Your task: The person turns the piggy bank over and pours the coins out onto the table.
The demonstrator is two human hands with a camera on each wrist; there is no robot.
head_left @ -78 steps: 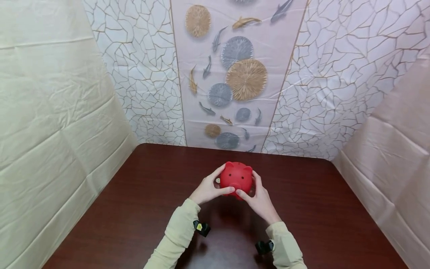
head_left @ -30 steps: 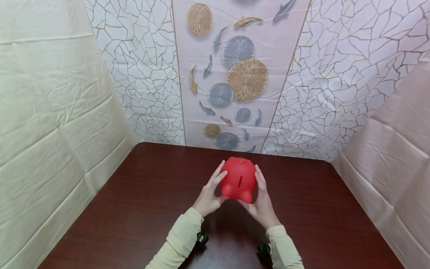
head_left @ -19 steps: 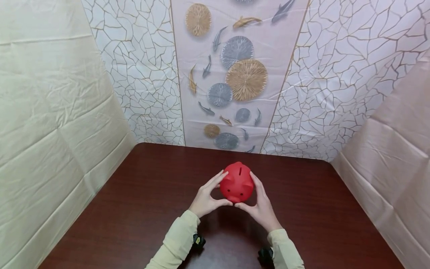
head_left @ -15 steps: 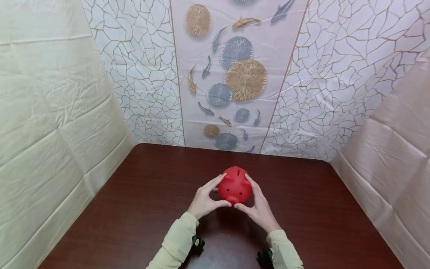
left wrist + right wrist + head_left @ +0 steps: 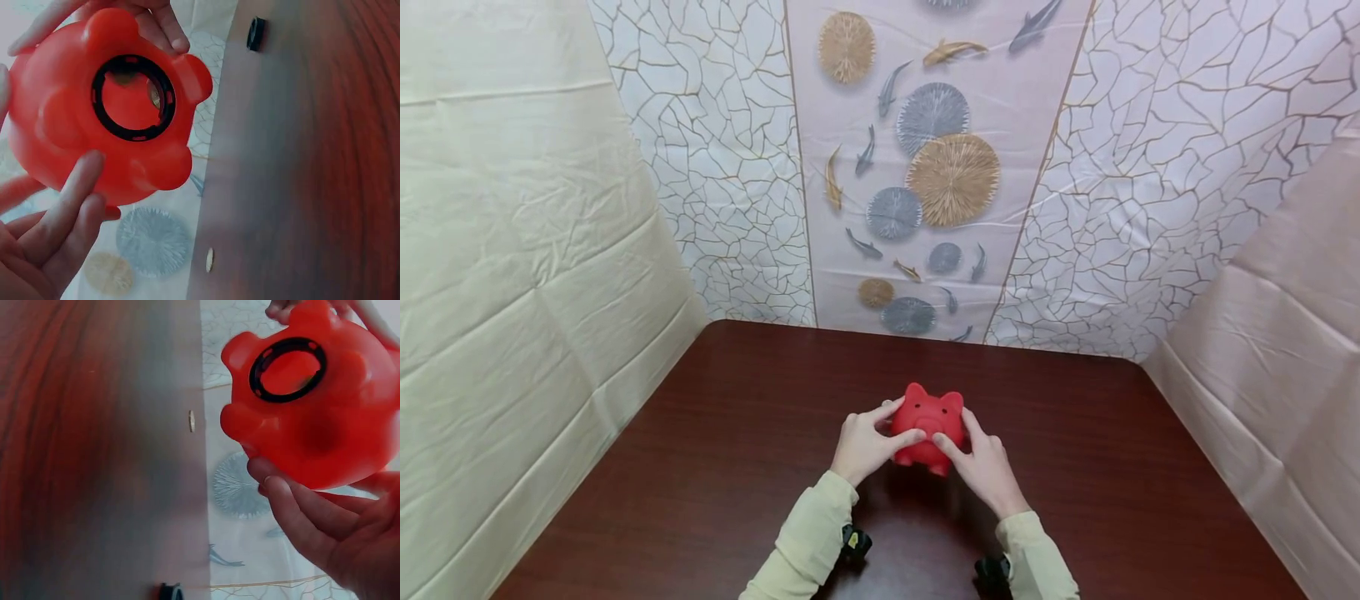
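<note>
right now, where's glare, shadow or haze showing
Head view: pale sheen on the table near the frame's bottom, dark shadow or reflection below the red piggy bank; left wrist: greyish haze over part of the table; right wrist: similar haze, detail faint there.

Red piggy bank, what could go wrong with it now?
Something might drop out of the red piggy bank: the hole underneath is uncovered, and a gold, coin-like thing shows inside. The piggy bank could also slip and bump down, because the left hand and right hand are holding it above the table. And the small black piece lying loose might get knocked away.
</note>
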